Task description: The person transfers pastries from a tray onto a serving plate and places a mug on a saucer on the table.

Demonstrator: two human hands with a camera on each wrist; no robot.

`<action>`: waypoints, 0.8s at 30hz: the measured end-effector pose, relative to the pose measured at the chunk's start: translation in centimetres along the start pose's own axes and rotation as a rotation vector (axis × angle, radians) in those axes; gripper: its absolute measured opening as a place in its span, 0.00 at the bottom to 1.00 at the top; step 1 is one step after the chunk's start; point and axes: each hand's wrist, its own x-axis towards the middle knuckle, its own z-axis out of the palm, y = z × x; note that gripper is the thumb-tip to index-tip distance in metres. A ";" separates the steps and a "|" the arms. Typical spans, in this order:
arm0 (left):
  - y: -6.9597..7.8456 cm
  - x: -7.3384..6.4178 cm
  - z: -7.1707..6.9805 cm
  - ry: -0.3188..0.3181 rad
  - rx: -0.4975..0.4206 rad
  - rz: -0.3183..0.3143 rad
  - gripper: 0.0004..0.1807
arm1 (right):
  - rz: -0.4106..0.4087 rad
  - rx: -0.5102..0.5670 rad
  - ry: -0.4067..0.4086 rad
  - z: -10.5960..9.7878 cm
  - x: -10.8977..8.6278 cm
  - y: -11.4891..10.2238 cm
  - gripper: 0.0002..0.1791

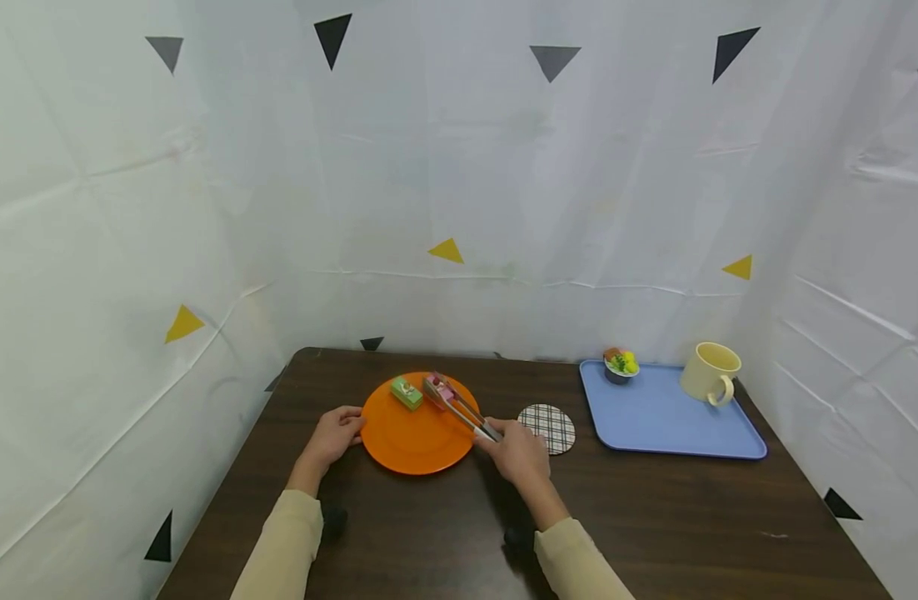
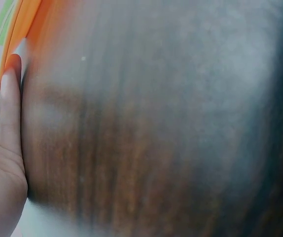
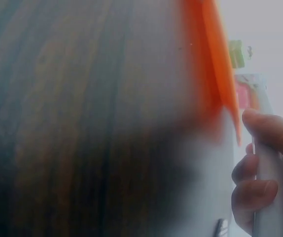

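On plate, green block, perhaps pink block

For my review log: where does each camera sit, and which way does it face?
Head: worn on the head, facing forward and down over the wood-grain table; left grip, right grip and both beige sleeves show.
Left wrist: worn on that wrist, facing the orange plate and table; the left grip shows at the left edge.
Right wrist: worn on that wrist, facing the plate and tongs; the right grip shows at the right edge.
Head and right wrist share the tongs.
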 end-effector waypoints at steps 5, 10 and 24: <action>0.1 -0.1 0.0 -0.005 0.002 0.006 0.24 | 0.008 -0.023 0.001 0.1 0.1 0.1 0.29; 0.3 -0.2 0.0 -0.003 0.000 0.012 0.24 | -0.009 -0.033 0.003 0.3 0.4 0.2 0.29; 0.0 -0.1 0.0 -0.008 0.002 0.009 0.24 | -0.004 0.006 -0.001 -0.6 0.0 0.5 0.30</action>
